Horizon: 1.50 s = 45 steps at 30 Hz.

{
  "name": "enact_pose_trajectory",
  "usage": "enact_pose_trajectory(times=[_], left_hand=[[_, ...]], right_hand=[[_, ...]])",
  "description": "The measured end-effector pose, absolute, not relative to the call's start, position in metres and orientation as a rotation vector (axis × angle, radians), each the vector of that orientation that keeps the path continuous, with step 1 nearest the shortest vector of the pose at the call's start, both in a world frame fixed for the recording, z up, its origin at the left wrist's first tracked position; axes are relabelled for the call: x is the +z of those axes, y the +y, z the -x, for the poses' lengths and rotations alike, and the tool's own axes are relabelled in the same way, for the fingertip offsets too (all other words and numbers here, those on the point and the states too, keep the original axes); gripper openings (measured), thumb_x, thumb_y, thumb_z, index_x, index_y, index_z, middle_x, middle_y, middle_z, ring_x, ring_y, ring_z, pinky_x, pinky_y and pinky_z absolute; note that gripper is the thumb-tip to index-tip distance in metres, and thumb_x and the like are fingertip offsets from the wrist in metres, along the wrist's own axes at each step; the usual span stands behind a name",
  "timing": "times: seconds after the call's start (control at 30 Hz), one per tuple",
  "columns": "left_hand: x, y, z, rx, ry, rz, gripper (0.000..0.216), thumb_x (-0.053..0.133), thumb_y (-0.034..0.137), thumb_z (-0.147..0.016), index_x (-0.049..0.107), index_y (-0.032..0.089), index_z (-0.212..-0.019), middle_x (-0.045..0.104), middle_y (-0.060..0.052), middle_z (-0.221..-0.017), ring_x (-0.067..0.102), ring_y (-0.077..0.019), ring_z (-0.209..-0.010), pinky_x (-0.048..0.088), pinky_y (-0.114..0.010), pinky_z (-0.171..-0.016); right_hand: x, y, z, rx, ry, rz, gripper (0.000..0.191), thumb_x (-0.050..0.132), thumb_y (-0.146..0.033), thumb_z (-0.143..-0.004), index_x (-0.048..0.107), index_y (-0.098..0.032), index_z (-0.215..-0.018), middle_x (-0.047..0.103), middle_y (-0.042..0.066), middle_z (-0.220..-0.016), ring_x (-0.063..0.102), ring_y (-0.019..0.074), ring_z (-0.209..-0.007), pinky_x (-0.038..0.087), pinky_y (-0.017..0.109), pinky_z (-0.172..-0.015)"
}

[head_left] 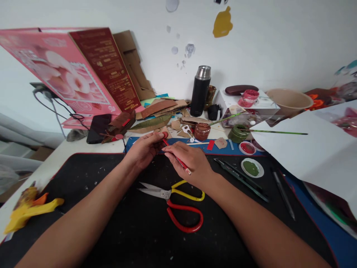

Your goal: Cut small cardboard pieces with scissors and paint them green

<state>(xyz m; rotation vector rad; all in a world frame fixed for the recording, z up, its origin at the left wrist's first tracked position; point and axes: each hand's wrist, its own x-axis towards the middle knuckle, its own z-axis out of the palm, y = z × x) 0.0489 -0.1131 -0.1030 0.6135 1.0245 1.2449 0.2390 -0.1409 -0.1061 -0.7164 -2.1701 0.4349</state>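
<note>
My left hand [143, 150] pinches a small red round piece [165, 134] between thumb and fingers, above the far part of the black mat [134, 230]. Close against it, my right hand [192, 160] is closed around a thin red pencil [182, 165]. The pencil's front end points at the red piece; whether the two touch I cannot tell. Scissors [166, 194] with one yellow and one red handle lie partly spread on the mat, just below my right hand.
Behind my hands stand a black thermos [200, 91], a brown paint jar [202, 131] and a green paint jar [238, 133], amid cardboard scraps [163, 108]. Rightward lie a green paint lid [252, 168], a cutter [241, 178] and a pen [283, 193]. A yellow glue gun [33, 210] is at left.
</note>
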Motion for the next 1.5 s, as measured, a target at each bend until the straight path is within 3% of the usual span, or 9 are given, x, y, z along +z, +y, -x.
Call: enact_pose_trajectory(times=[0.27,0.73,0.93,1.07,1.3,1.5], left_hand=[[-0.104,-0.112,-0.048,1.259,1.061,-0.678,0.021,0.094,0.024,-0.065,0.078,0.015,-0.075,0.076,-0.004,-0.078,0.064,-0.0144,-0.069,0.051,-0.026,-0.066],[-0.106,-0.108,-0.038,1.318,1.103,-0.767,0.031,0.098,0.033,-0.060,0.081,0.015,-0.080,0.076,-0.005,-0.082,0.062,-0.0121,-0.069,0.049,-0.024,-0.067],[-0.100,-0.110,-0.038,1.288,1.145,-0.936,0.037,0.099,0.043,-0.059,0.080,0.016,-0.076,0.074,-0.005,-0.076,0.059,-0.0131,-0.066,0.046,-0.025,-0.064],[-0.095,-0.114,-0.040,1.216,1.192,-1.094,0.041,0.096,0.052,-0.062,0.080,0.018,-0.078,0.078,-0.006,-0.081,0.063,-0.0166,-0.071,0.048,-0.028,-0.070],[-0.095,-0.117,-0.040,1.133,1.257,-1.330,0.042,0.090,0.058,-0.068,0.083,0.021,-0.085,0.081,-0.007,-0.088,0.068,-0.0219,-0.079,0.050,-0.031,-0.076],[-0.096,-0.115,-0.040,1.130,1.279,-1.371,0.044,0.087,0.061,-0.068,0.085,0.021,-0.087,0.080,-0.006,-0.086,0.065,-0.0216,-0.076,0.048,-0.032,-0.076]], right_hand=[[-0.108,-0.141,-0.240,0.444,-2.163,0.708,0.019,0.051,-0.020,-0.109,0.068,-0.020,-0.118,0.077,0.009,-0.113,0.075,0.0212,-0.101,0.058,0.033,-0.084],[-0.102,-0.137,-0.243,0.500,-1.952,0.753,0.018,0.051,-0.023,-0.109,0.069,-0.022,-0.110,0.078,0.009,-0.107,0.074,0.0219,-0.101,0.057,0.035,-0.091],[-0.108,-0.129,-0.243,0.814,-1.629,0.867,0.024,0.055,-0.037,-0.108,0.071,-0.020,-0.105,0.075,0.007,-0.097,0.068,0.0144,-0.063,0.058,0.029,-0.066],[-0.113,-0.124,-0.241,0.970,-1.516,0.934,0.029,0.057,-0.047,-0.106,0.071,-0.021,-0.105,0.074,0.006,-0.092,0.065,0.0137,-0.057,0.052,0.025,-0.051],[-0.115,-0.123,-0.239,1.114,-1.510,0.949,0.027,0.063,-0.047,-0.100,0.070,-0.022,-0.106,0.071,0.003,-0.091,0.065,0.0139,-0.055,0.054,0.027,-0.054],[-0.115,-0.123,-0.239,1.132,-1.510,0.966,0.024,0.064,-0.045,-0.099,0.069,-0.022,-0.102,0.064,-0.001,-0.077,0.061,0.0132,-0.054,0.051,0.025,-0.053]])
